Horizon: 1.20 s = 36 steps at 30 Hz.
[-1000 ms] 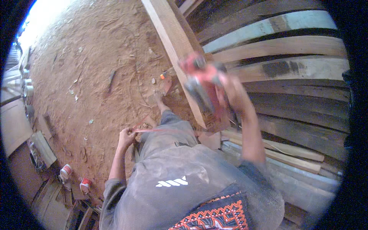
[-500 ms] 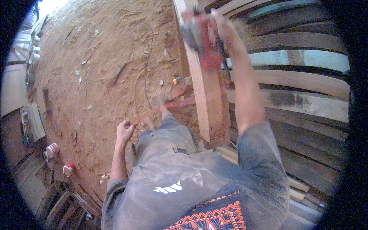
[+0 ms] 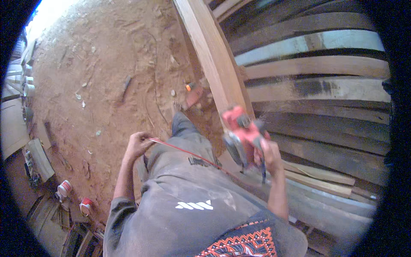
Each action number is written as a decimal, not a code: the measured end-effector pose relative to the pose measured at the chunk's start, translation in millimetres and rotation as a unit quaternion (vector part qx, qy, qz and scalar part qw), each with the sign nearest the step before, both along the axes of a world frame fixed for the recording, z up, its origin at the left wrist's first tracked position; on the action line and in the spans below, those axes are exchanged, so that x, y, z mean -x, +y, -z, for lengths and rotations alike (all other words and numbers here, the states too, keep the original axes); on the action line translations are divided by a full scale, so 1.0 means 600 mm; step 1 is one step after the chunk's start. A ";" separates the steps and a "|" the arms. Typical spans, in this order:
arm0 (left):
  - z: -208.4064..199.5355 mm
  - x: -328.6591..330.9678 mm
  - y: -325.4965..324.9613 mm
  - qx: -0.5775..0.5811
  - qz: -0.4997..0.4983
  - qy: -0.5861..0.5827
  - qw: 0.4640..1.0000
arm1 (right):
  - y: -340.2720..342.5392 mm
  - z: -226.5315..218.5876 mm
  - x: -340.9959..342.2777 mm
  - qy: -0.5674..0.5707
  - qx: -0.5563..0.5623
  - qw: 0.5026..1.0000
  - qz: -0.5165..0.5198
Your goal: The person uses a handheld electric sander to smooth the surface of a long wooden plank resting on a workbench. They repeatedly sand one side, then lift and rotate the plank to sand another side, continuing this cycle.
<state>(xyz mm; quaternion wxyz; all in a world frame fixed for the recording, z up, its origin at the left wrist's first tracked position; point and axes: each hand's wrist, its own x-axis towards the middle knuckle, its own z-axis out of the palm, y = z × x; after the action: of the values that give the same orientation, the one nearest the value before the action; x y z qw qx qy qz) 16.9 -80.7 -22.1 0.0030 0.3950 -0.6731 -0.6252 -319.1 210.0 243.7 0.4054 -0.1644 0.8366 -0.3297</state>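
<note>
My right hand is wrapped round the rear handle of a red and black power planer, blurred by motion. The planer is at the near end of a long squared timber beam, whose near end it hides. I cannot tell whether its sole touches the wood. My left hand is closed on a thin red cord, pinched by the fingertips. From there the cord stretches across the front of my shirt toward my right side, where its far part is hard to see.
Stacked planks, some pale blue, lie right of the beam. An orange-ended tool rests by my bare foot on the brown ground. White and red buckets and wood offcuts stand at the left.
My right hand has drawn the planer back from farther along the beam to its near end. The cord now hangs lower, across my shirt. My left hand keeps its hold.
</note>
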 end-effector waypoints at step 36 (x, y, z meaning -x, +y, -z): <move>0.061 0.344 -0.906 0.012 -0.358 -0.003 0.934 | -1.338 0.102 0.546 -0.055 0.109 0.992 0.030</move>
<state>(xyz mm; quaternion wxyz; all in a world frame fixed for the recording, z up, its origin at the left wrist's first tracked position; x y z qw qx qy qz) -189.7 -624.4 -58.5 0.2294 0.6112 -0.4950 -0.5734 -647.0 -592.6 182.6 0.4208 -0.1641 0.7766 -0.4393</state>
